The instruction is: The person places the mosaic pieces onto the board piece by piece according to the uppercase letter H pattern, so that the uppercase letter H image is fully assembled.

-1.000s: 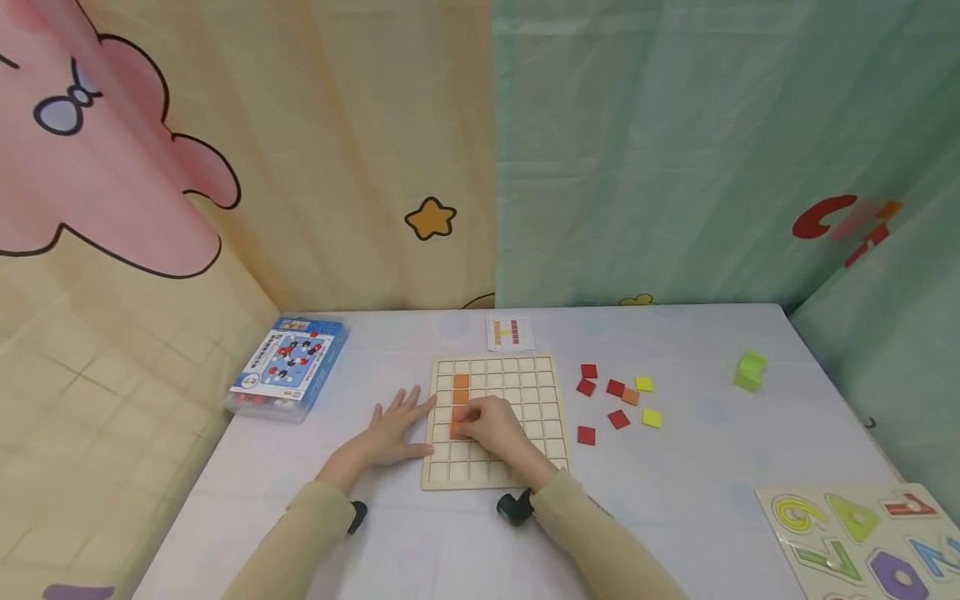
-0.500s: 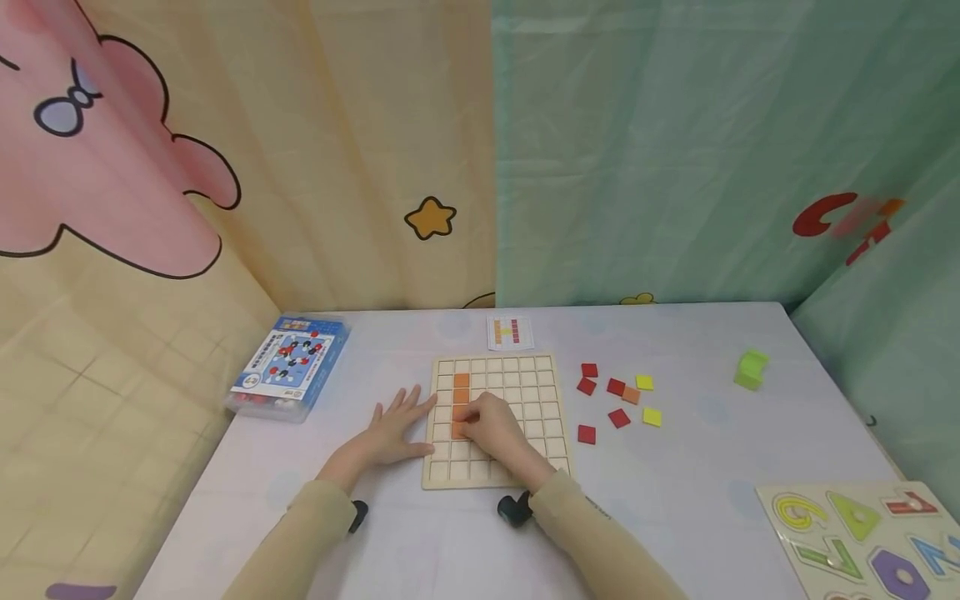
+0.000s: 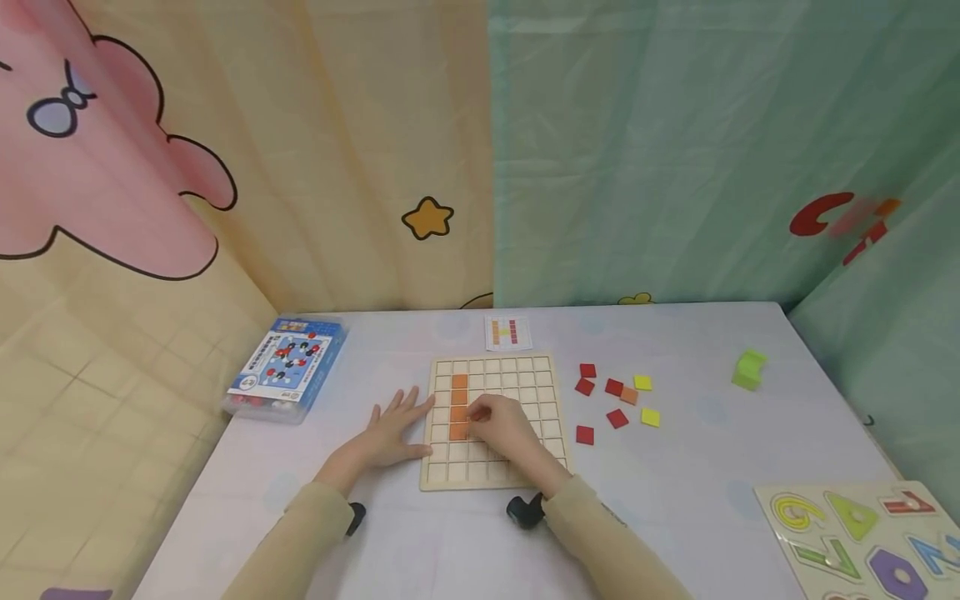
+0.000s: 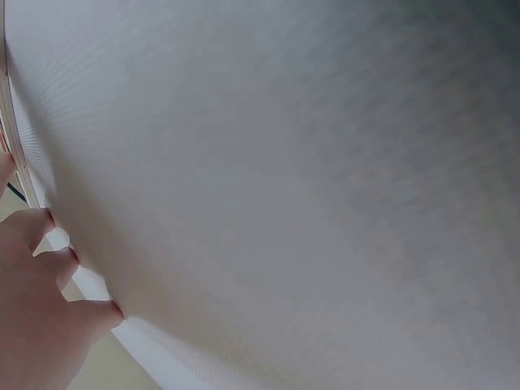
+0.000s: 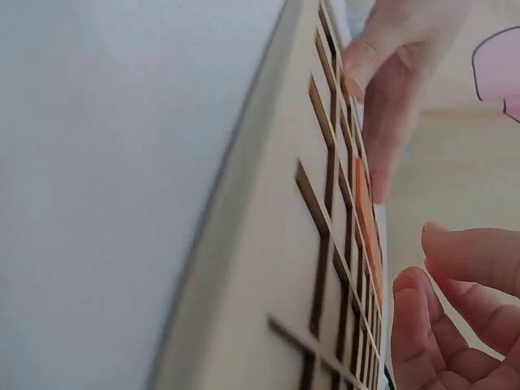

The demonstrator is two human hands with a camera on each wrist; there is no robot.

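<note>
Grid board (image 3: 521, 379) — four orange tiles (image 3: 458, 413) seated near left edge.
Edge touched by spread left hand (image 3: 388, 435); right hand (image 3: 501, 427) curled closed beside the tiles.

**Several Parts Are Not Seen Fully**

The right hand (image 3: 501, 423) and its wrist cover some cells of the grid board (image 3: 492, 367). From the head view it is not clear whether the fingers (image 3: 480, 406) touch the lowest orange tile (image 3: 458, 432). The squares printed on the card (image 3: 507, 331) are too small to count surely, and the fine letters on the blue box (image 3: 285, 367) are not readable. Both sleeves (image 3: 300, 537) and the puzzle board (image 3: 877, 540) are cut by the bottom edge. In the left wrist view, the left hand (image 4: 36, 301) is cut by the left edge.
</note>
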